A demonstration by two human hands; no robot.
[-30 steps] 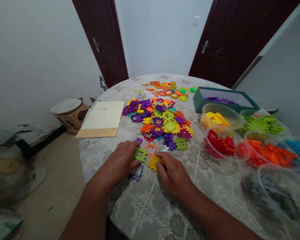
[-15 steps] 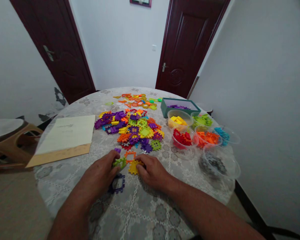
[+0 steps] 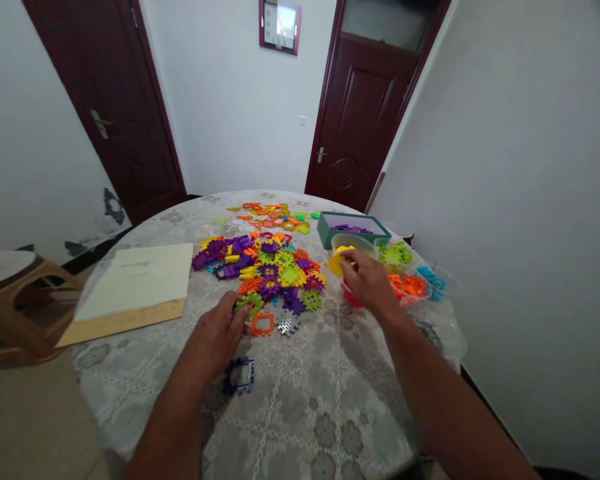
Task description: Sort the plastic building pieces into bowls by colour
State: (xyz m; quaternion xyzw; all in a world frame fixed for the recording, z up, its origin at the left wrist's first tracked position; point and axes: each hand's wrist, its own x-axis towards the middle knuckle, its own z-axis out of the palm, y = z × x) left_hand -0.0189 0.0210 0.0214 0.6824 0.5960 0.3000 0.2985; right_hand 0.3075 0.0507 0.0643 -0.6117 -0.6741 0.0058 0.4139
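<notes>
Head view, round table point(image 3: 300, 413) with lace cloth, heap of colourful interlocking tiles point(image 3: 270, 263) at centre, right hand point(image 3: 367, 283) pinching a yellow tile point(image 3: 337, 262) over the bowl of yellow tiles point(image 3: 363, 239), left hand point(image 3: 215, 337) gripping a green tile point(image 3: 250, 304) at the heap's near edge.

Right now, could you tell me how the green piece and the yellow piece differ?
The green piece sits low at the edge of the pile, at the fingertips of the left hand. The yellow piece is pinched in the right hand, above the bowls. Colours differ: green versus yellow. Both are small plastic building pieces.
</notes>
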